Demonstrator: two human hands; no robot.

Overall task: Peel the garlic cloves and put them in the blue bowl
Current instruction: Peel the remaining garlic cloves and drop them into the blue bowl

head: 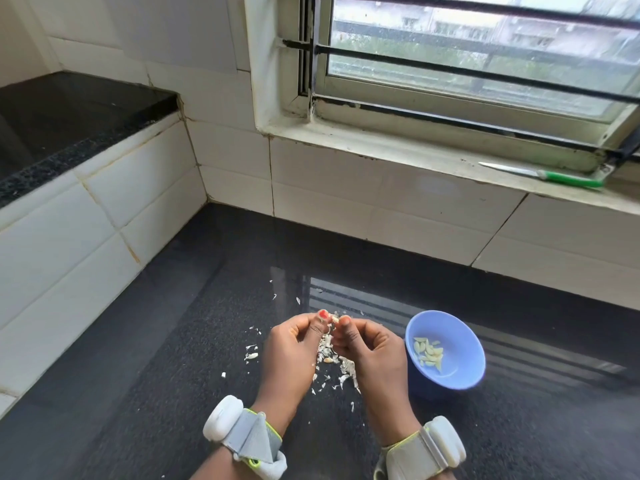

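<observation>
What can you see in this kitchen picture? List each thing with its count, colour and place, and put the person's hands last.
Bowl: one, blue, on counter beside right hand.
Peeled cloves: several, pale, inside bowl.
Garlic skins: many scraps, white, on counter under the hands.
Clove being peeled: one, pale, pinched between both hands.
Knife: one, green handle, on window sill.
Counter: one, black.
Wrist devices: two, white-grey.
Left hand, right hand: two, together above the skins.

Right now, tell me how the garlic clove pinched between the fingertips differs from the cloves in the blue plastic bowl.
The pinched garlic clove is held above the black counter by the left hand and right hand; the pale peeled cloves rest in the blue plastic bowl. It is one and mostly hidden; they are several, in full view. All are small and pale.
</observation>
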